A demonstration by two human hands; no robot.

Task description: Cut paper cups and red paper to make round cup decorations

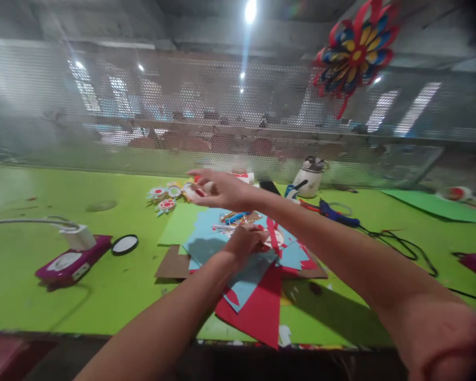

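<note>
My right hand reaches across to the far side of the paper pile, fingers curved around a small pale round piece that looks like paper with some red. Just left of it lie several white, red and yellow paper cutouts. Lower down, my left hand rests over the pile with its fingers curled; what they grip is hidden. Beside its fingertips is a white disc with a red strip. Light blue paper and red paper lie under and around that hand.
A purple power strip with a white plug and a black-rimmed disc sit left. A glue gun with its cord, a white bottle and a green sheet are right. Perforated mesh stands behind; a paper flower hangs above.
</note>
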